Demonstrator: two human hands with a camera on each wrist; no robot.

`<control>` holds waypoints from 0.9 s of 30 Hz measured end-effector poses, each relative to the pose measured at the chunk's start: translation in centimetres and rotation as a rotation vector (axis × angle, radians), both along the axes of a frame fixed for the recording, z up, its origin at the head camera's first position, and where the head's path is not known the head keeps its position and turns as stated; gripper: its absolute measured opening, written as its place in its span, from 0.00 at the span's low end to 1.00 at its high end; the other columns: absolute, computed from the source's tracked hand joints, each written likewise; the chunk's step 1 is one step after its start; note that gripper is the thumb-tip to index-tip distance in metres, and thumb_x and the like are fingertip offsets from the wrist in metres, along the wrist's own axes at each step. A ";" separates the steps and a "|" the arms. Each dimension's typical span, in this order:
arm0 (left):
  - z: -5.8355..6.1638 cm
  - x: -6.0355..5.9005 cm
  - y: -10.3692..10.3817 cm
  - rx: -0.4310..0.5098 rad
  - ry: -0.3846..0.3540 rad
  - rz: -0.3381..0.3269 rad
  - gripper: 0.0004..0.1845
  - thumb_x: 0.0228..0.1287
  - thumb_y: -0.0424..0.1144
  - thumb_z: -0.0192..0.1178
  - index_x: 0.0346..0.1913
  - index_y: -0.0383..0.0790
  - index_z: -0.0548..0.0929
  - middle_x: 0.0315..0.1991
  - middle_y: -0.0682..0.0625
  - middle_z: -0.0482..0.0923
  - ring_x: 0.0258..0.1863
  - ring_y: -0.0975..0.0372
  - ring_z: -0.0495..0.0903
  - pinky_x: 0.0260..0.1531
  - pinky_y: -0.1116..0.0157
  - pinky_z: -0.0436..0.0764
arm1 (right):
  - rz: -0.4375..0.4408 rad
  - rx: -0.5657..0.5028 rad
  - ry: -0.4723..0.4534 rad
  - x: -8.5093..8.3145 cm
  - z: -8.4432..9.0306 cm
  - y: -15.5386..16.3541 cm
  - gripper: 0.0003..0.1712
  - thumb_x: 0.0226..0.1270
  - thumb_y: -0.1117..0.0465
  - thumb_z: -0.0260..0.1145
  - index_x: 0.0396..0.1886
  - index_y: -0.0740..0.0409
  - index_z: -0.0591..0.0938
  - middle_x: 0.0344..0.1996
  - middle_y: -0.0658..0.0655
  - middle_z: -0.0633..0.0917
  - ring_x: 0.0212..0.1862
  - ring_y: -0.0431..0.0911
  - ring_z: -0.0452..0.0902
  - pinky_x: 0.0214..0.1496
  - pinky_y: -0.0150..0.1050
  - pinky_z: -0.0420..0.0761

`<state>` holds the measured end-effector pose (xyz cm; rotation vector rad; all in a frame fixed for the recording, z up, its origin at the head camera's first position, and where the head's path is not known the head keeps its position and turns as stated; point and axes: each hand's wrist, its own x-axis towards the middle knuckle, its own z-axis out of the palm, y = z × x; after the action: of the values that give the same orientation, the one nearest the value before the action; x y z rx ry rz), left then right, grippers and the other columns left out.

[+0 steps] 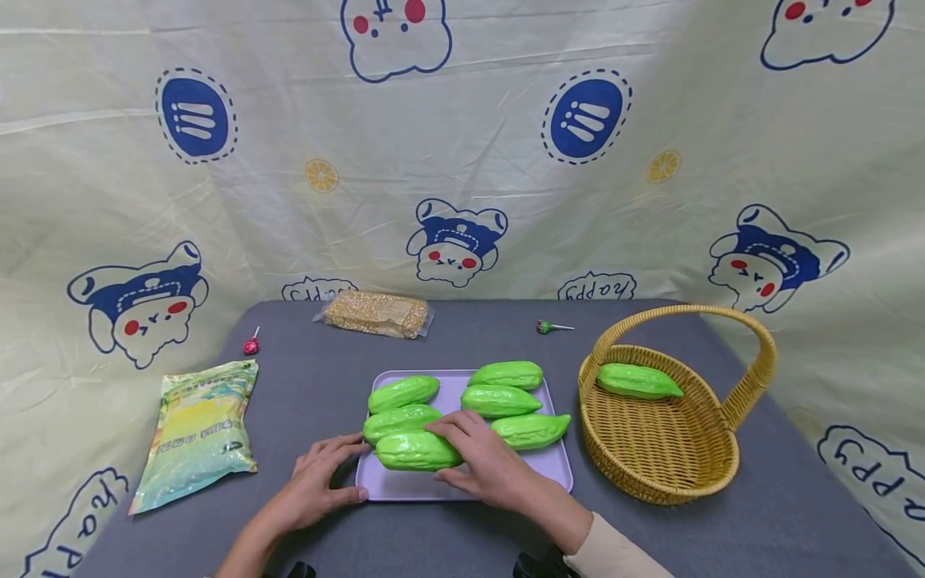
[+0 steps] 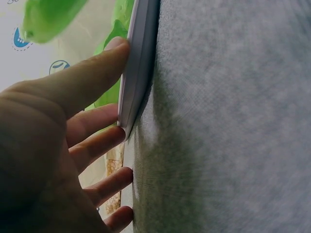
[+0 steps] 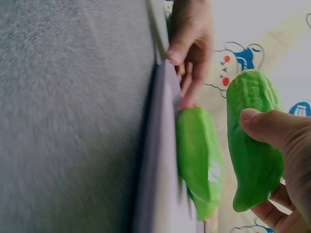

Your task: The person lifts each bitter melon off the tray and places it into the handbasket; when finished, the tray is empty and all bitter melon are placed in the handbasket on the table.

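A lilac tray [image 1: 405, 486] lies on the table with several green bitter melons [image 1: 531, 432] in two columns. My right hand [image 1: 495, 466] grips the near-left bitter melon [image 1: 417, 451] between thumb and fingers. In the right wrist view that held melon [image 3: 255, 145] hangs above the tray, apart from another melon [image 3: 198, 150] lower down. At the tray's near-left corner, my left hand [image 1: 318, 482] touches the rim with its thumb and fingertips, fingers spread and fairly straight. The left wrist view shows its thumb [image 2: 97, 73] against the tray's edge [image 2: 136, 73].
To the right stands a wicker basket [image 1: 650, 470] with a tall handle and one bitter melon [image 1: 639, 380] inside. A colourful plastic bag [image 1: 198, 433] lies at the left. Behind are a packet of grain [image 1: 376, 313], a red lollipop [image 1: 250, 346] and a green lollipop [image 1: 545, 327].
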<state>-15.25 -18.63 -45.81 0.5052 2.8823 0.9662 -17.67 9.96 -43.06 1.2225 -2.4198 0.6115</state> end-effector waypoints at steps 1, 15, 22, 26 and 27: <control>0.0 0.0 0.0 0.000 -0.004 0.001 0.31 0.50 0.54 0.69 0.58 0.49 0.76 0.65 0.49 0.69 0.63 0.48 0.64 0.52 0.45 0.61 | -0.006 -0.012 -0.001 0.1 0.3 0.4 0.36 0.48 0.53 0.75 0.58 0.55 0.75 0.50 0.50 0.78 0.54 0.44 0.73 0.57 0.42 0.74; 0.1 -0.1 0.0 0.006 -0.052 0.016 0.32 0.50 0.52 0.69 0.59 0.47 0.76 0.66 0.48 0.68 0.64 0.48 0.63 0.54 0.42 0.60 | -0.117 -0.056 0.018 1.1 3.1 6.2 0.38 0.45 0.53 0.78 0.58 0.51 0.75 0.51 0.48 0.78 0.54 0.43 0.73 0.52 0.43 0.76; 0.1 -0.2 0.0 0.015 -0.072 0.021 0.32 0.50 0.53 0.69 0.59 0.47 0.76 0.66 0.48 0.68 0.65 0.48 0.62 0.54 0.41 0.59 | -0.166 -0.064 0.095 1.2 4.1 9.3 0.38 0.39 0.58 0.79 0.55 0.56 0.77 0.48 0.50 0.80 0.50 0.43 0.73 0.48 0.42 0.76; 0.0 -0.2 -0.1 0.013 -0.074 0.014 0.33 0.50 0.54 0.69 0.59 0.48 0.75 0.67 0.48 0.67 0.65 0.47 0.62 0.55 0.40 0.59 | -0.189 -0.087 0.099 1.2 4.7 11.2 0.39 0.38 0.60 0.79 0.57 0.54 0.76 0.49 0.50 0.80 0.50 0.42 0.73 0.52 0.34 0.71; 0.0 -0.2 -0.1 0.013 -0.071 0.012 0.33 0.50 0.54 0.69 0.59 0.48 0.75 0.67 0.48 0.67 0.65 0.47 0.62 0.54 0.40 0.59 | -0.201 -0.087 0.094 1.3 4.8 11.6 0.40 0.39 0.61 0.79 0.57 0.54 0.76 0.49 0.49 0.80 0.51 0.42 0.72 0.53 0.31 0.69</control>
<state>-15.49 -18.72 -45.78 0.4461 2.8211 0.9842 -16.38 21.57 -38.30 0.9381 -2.3729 0.5794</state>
